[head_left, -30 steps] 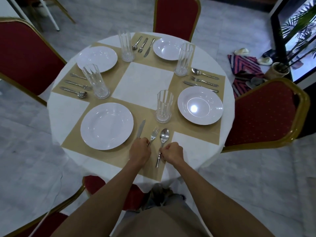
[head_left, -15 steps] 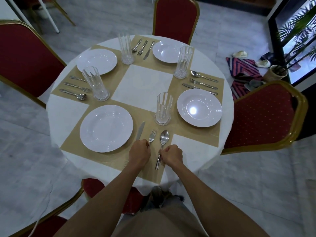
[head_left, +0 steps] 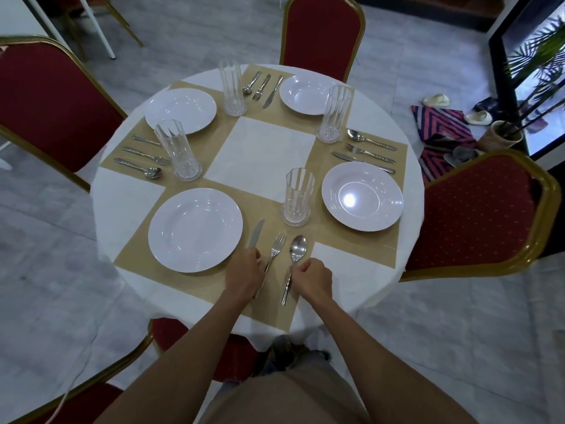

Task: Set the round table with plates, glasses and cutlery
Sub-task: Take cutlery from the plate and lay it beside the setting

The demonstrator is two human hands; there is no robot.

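The round table [head_left: 260, 148] has a white cloth and tan placemats. At the near setting lie a white plate [head_left: 195, 229], a knife [head_left: 255, 234], a fork [head_left: 278, 243] and a spoon [head_left: 298, 246], with a ribbed glass [head_left: 298, 197] behind them. My left hand [head_left: 244, 273] is curled over the knife's handle, and the fork's handle runs along its right side. My right hand [head_left: 313, 278] is closed, its fingertips pinching the spoon's handle just below the bowl. The knife's handle is hidden under my left hand.
Three other settings, each with a plate, a glass and cutlery, fill the left, far and right sides. Red gold-framed chairs stand at the far [head_left: 322, 32], left [head_left: 46, 96], right [head_left: 477, 215] and near [head_left: 198, 341] sides. A striped rug [head_left: 440, 130] with slippers and a plant pot [head_left: 501, 136] lie on the floor at right.
The view has shifted slightly. Both hands stay on the same cutlery handles and nothing on the table has moved noticeably.
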